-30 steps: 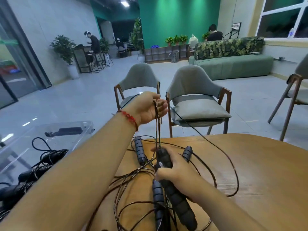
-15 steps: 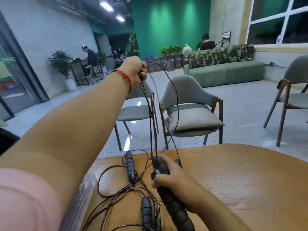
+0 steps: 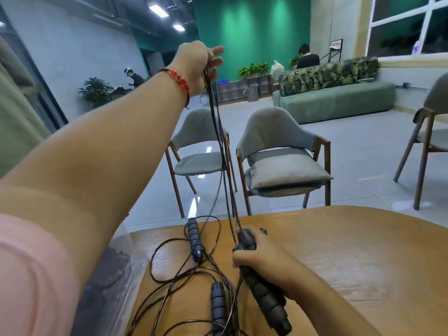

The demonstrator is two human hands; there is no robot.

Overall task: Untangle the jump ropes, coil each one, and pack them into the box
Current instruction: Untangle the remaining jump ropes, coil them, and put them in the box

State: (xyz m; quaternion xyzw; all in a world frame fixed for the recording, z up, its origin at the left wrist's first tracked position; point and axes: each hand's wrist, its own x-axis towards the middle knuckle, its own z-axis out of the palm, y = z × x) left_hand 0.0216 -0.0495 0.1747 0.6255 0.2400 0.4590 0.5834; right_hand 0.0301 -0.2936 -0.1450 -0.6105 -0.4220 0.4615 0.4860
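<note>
My left hand (image 3: 197, 61) is raised high and far forward, gripping several strands of thin black cord (image 3: 219, 146) that run taut down to the table. My right hand (image 3: 260, 257) holds black ribbed foam handles (image 3: 263, 295) just above the wooden table (image 3: 351, 258). Two more black handles lie on the table, one (image 3: 195, 240) left of my right hand and one (image 3: 218, 307) near the front edge, amid tangled loops of cord (image 3: 169, 270). The clear plastic box (image 3: 111, 287) sits at the table's left, mostly hidden by my left arm.
Two grey wooden chairs (image 3: 278, 163) stand just beyond the table's far edge, another at the far right (image 3: 431, 132). A green sofa (image 3: 334, 100) and people sit further back across the open floor.
My left hand has risen from just above the table to high overhead, pulling the cord strands straight and taut. My right hand kept its grip on the handles.
</note>
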